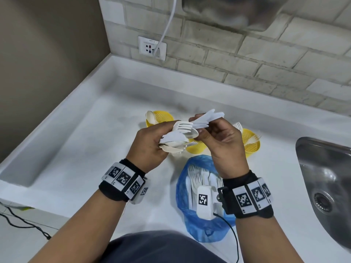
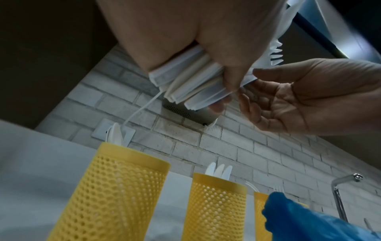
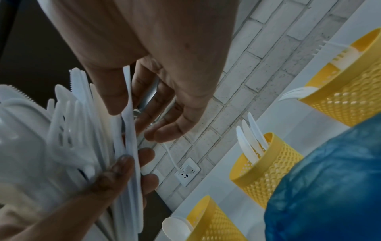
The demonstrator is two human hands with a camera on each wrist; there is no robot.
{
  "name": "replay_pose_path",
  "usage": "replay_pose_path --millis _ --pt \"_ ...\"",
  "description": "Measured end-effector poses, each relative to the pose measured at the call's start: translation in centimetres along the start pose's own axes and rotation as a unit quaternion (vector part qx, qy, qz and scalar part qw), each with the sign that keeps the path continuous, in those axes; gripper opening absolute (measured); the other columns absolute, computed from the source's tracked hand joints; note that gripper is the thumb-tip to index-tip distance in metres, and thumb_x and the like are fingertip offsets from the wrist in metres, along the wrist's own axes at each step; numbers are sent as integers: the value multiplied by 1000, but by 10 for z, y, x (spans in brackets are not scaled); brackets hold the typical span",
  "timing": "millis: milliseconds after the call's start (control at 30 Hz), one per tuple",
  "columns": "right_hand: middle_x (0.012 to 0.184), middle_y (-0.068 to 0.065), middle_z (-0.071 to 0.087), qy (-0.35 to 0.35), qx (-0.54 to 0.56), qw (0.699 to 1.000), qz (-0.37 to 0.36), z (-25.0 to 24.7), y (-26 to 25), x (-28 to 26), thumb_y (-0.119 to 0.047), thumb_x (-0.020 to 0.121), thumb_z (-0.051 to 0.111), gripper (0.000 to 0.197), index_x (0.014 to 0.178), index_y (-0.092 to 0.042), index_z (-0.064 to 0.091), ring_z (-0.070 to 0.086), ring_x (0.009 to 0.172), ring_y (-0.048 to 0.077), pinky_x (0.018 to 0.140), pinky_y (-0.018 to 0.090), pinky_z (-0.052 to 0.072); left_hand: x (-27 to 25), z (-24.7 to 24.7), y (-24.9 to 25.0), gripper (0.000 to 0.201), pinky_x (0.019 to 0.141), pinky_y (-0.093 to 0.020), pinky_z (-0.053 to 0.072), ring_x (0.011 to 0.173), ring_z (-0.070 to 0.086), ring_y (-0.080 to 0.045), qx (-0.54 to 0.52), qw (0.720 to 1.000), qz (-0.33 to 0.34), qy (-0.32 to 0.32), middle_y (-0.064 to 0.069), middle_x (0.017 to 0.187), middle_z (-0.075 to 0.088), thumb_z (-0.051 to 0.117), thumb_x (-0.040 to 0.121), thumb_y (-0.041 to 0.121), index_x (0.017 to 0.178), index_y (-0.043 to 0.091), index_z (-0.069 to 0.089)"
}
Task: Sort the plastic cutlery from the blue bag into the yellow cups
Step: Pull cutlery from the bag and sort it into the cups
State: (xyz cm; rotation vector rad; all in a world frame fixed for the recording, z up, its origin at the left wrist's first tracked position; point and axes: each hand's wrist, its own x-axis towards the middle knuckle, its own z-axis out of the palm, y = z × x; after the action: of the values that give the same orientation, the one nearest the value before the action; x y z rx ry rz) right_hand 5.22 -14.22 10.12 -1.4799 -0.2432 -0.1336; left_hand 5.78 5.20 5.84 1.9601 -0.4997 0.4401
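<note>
My left hand point(image 1: 152, 141) grips a fanned bundle of white plastic forks, knives and spoons point(image 1: 179, 132) above the counter. My right hand point(image 1: 208, 130) pinches white knives point(image 1: 209, 116) at the top of that bundle; the right wrist view shows the thumb pressed on one knife point(image 3: 128, 114). Three yellow mesh cups stand behind: the left one point(image 1: 160, 117) holds spoons, the middle one point(image 1: 193, 149) is mostly hidden by my hands and holds knives point(image 3: 249, 138), and the right one point(image 1: 250, 142) holds forks. The blue bag point(image 1: 201, 221) lies open in front with more cutlery inside.
A steel sink point(image 1: 322, 177) is set into the white counter point(image 1: 85, 158) at the right, with a tap point(image 2: 340, 187) behind it. A brick wall with a socket point(image 1: 152, 48) and white cable runs along the back. A brown wall closes the left side.
</note>
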Motion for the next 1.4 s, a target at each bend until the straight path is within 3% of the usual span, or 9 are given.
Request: replay_pose_path --millis 133,267,400,533,700,900,1133,1267,1400 --pt "109 13 76 5 13 1000 16 1 1 0 -21 86 74 20 106 -20 77 69 102 35 92 60 54 4 -5 -1 51 85 -13 46 98 56 17 39 999 34 -1 20 108 67 80 78 -4 125 15 71" --pt "108 17 76 -2 0 1000 17 1 4 0 -8 91 70 19 108 -9 75 69 100 38 90 61 54 3 -5 0 51 85 -11 44 97 58 16 18 999 27 -1 26 107 66 78 78 -7 124 13 70" --pt "93 14 76 20 -19 999 26 2 2 1 -3 89 64 16 101 -4 75 71 85 26 76 37 57 2 -4 5 43 81 -11 45 87 65 11 -84 993 -79 -9 31 92 71 74 84 -11 107 25 70" --pt "84 8 74 30 -57 998 16 2 0 4 -1 96 61 14 96 -8 74 69 78 20 73 29 56 1 -2 6 10 82 -17 50 93 74 -9 -175 964 -192 -63 5 92 80 71 94 3 101 7 76" --pt "80 6 71 49 -71 996 15 3 -4 8 3 96 64 14 91 -7 73 66 72 19 71 26 55 2 1 12 18 83 -30 58 93 77 -24 -247 940 -224 -75 -5 99 80 66 97 2 113 10 71" --pt "77 19 69 94 -77 993 -7 7 -8 12 -7 94 68 6 90 -6 73 64 68 26 66 29 55 3 3 17 28 92 -47 59 97 75 -36 -306 923 -221 -80 -16 112 76 68 96 9 124 8 66" --pt "79 13 67 188 20 982 3 3 -15 21 -7 95 66 8 88 -4 68 64 69 22 69 39 59 1 4 17 23 74 -36 60 90 77 -33 -308 913 -256 -76 -15 109 76 66 97 5 120 4 67" --pt "76 15 62 211 114 971 19 -7 -26 28 -3 100 60 10 91 -4 59 63 72 30 71 42 57 1 1 19 21 75 -36 61 80 75 -27 -328 905 -258 -79 -9 107 78 62 98 3 115 13 68" --pt "66 2 54 232 99 968 -9 -13 -31 31 -11 106 52 6 101 -8 51 56 52 23 53 35 51 1 -1 22 22 78 -39 60 79 74 -26 -355 893 -262 -87 -12 110 77 59 99 3 119 11 65"
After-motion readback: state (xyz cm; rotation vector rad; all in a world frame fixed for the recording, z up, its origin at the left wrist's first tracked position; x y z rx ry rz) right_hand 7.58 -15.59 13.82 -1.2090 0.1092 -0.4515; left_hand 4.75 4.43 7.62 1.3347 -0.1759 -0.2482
